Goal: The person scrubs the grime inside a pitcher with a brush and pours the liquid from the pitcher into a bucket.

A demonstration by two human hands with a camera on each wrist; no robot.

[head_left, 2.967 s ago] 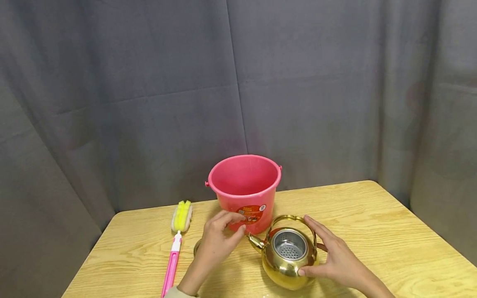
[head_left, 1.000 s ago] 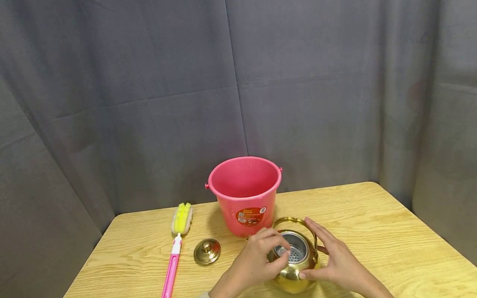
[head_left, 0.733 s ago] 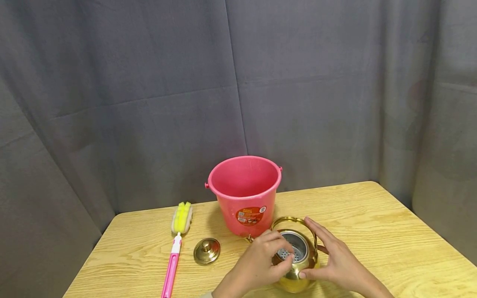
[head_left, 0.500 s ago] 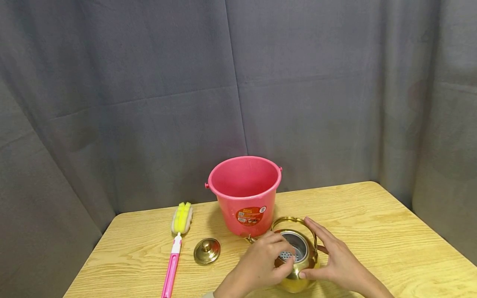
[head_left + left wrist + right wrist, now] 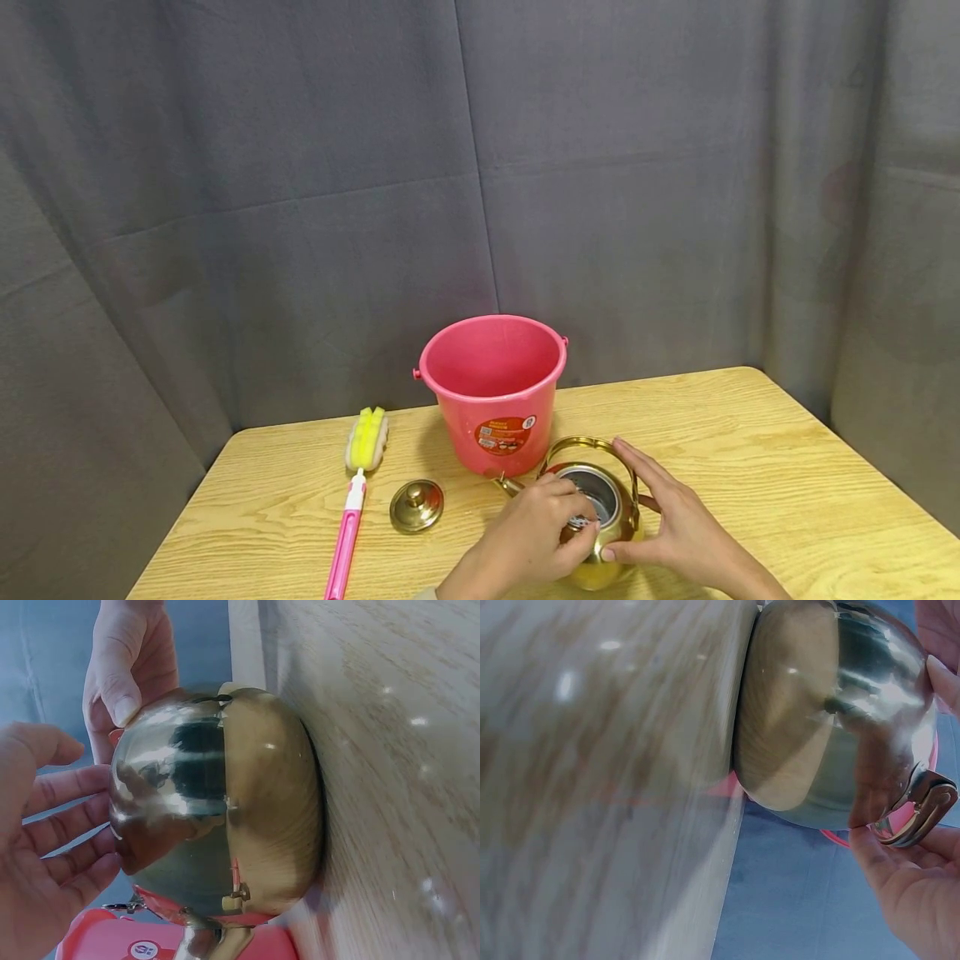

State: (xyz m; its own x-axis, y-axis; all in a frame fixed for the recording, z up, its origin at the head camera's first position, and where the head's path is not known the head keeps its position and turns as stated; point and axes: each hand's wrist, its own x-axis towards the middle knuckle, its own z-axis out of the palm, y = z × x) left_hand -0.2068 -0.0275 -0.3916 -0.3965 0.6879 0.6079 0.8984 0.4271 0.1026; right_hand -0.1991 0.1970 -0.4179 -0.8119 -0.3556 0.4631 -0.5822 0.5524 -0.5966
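Observation:
A shiny gold teapot (image 5: 600,575) with a hoop handle (image 5: 587,442) stands upright on the wooden table. In its uncovered mouth sits a grey perforated strainer (image 5: 602,495), partly hidden by my left hand (image 5: 536,529). That hand's fingers reach over the near-left rim. In the left wrist view, the left hand (image 5: 45,832) has its thumb apart from the fairly straight fingers, whose tips meet the pot's top edge. My right hand (image 5: 678,533) steadies the teapot from the right, thumb on the body and fingers at the handle; the right wrist view shows this right hand (image 5: 915,892) too.
Behind the teapot stands a pink bucket (image 5: 491,400). The gold lid (image 5: 417,506) lies on the table (image 5: 772,483) to the left. Farther left is a sponge brush (image 5: 348,525) with a pink handle. Grey curtains (image 5: 300,208) surround the table.
My left hand has moved from left of the spout to over the teapot's mouth, then slightly farther right and down. The lid has come into sight. My right hand stays put.

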